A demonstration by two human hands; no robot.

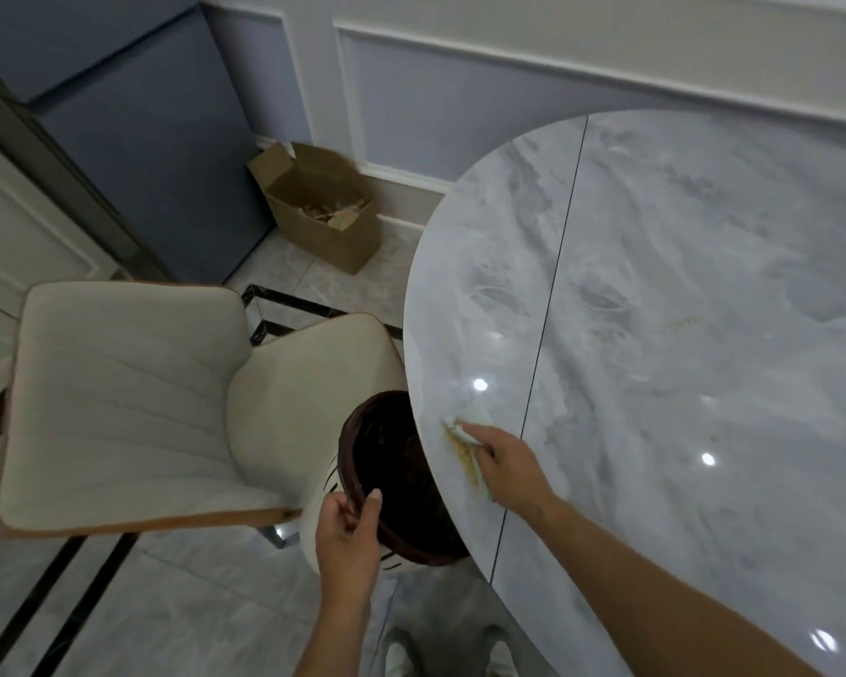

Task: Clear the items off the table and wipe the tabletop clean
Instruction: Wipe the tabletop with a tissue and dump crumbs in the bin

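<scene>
Right hand (509, 461) holds pale cloth (475, 416) on table (704, 285) edge, lower centre. Brown crumbs (462, 454) touch cloth. Left hand (348, 535) grips rim of dark bin (396, 461) just below table edge. Cream chair (118, 398) at left, cardboard box (323, 207) upper centre-left.

Open passage over tabletop (704, 310); bin (349, 461) tight against its edge, chair (118, 398) just beside bin.

The left hand (348, 539), right hand (509, 466) and forearms (655, 564) are bare; the shoes (400, 652) are pale grey.
</scene>
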